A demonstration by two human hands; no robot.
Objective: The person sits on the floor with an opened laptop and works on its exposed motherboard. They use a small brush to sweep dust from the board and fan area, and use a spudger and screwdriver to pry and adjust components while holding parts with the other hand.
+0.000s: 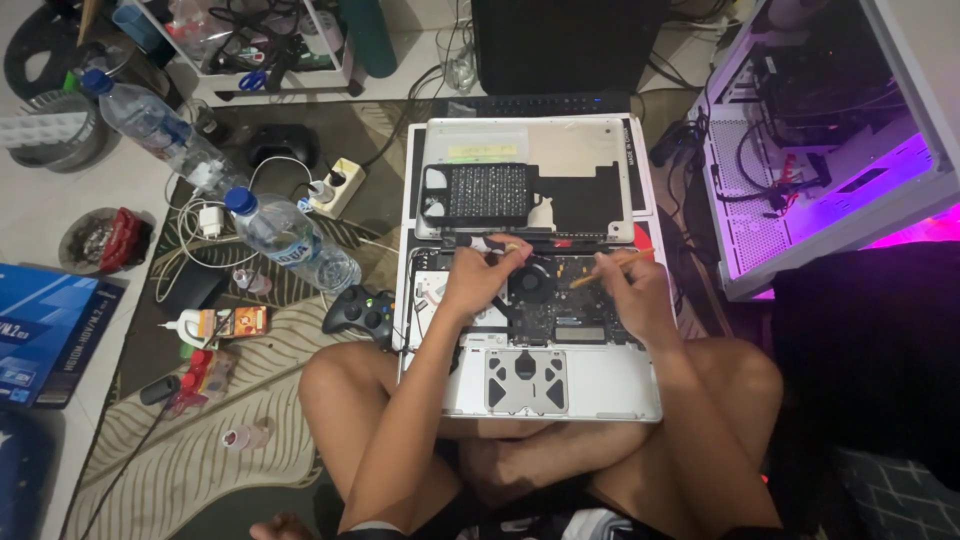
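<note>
An opened silver laptop (575, 392) lies upside down across my crossed legs, its circuit board and round black fan (530, 277) exposed. My left hand (480, 275) rests on the board near the hinge edge, pinching a small dark tool. My right hand (628, 285) holds a thin wooden-handled brush (600, 270) slanted toward the fan. Beyond the laptop lies its removed silver bottom cover (560, 145) with a black perforated pad (488, 192) on it.
A black game controller (362, 312) lies left of the laptop. Two plastic water bottles (290, 240), a white power strip (337, 186), cables and small glue tubes (215, 325) clutter the rug at left. An open, purple-lit computer case (820, 140) stands at right.
</note>
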